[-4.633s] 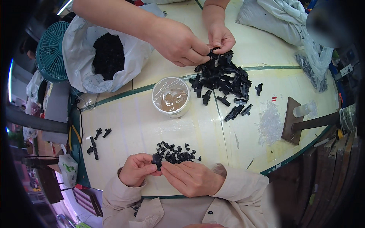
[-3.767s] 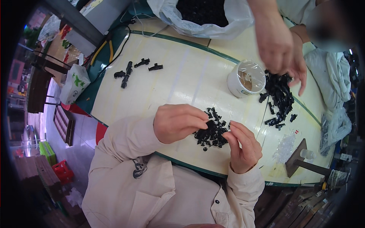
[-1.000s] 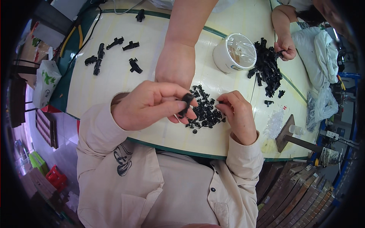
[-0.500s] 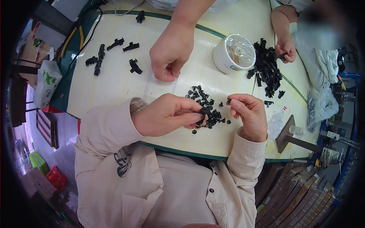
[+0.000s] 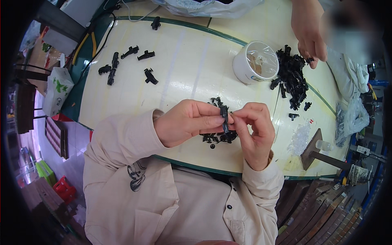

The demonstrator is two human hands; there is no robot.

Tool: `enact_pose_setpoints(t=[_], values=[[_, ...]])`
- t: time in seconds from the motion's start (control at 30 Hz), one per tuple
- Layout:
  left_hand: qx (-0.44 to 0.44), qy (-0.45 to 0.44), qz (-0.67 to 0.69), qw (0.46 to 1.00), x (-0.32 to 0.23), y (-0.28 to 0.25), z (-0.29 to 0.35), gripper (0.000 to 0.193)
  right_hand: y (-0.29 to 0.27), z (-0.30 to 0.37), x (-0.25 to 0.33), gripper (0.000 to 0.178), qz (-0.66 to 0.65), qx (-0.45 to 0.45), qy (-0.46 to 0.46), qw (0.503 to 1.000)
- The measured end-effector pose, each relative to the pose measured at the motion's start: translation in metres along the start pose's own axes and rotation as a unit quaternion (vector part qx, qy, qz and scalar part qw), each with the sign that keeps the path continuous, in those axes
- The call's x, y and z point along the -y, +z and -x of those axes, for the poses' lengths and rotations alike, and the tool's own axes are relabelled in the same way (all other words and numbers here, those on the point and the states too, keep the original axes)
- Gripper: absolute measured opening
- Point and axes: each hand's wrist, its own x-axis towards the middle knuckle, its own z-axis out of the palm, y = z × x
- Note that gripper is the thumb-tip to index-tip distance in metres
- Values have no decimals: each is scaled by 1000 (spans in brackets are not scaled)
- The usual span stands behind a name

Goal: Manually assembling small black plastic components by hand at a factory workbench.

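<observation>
My left hand (image 5: 179,123) pinches a black plastic part (image 5: 224,117) upright between thumb and fingers, above the table. Close against its right side, my right hand (image 5: 258,130) has thumb and forefinger pressed together on a small black piece (image 5: 232,113), mostly hidden by the fingertips. Under both hands lies a heap of small black plastic pieces (image 5: 207,138), with round heads showing on some; my fingers cover much of it.
A white tub (image 5: 241,68) with clear plastic over it stands beside a pile of larger black parts (image 5: 295,77). Another person's hand (image 5: 311,38) holds a black piece there. Several black parts (image 5: 150,76) lie at left. A metal stand (image 5: 312,149) is at right.
My right hand has moved left with its small piece to meet the part in my left hand, which is now turned upright. The other person's hand over the table centre has withdrawn.
</observation>
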Motion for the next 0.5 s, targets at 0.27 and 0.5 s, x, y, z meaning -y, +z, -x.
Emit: enact_pose_setpoints(t=[0.27, 0.5], values=[[29, -23, 107, 994, 4, -8, -2, 25, -4, -1, 1, 22, -78, 83, -28, 993], [30, 16, 158, 987, 16, -12, -4, 19, 0, -2, -3, 28, 175, 13, -245, 953]])
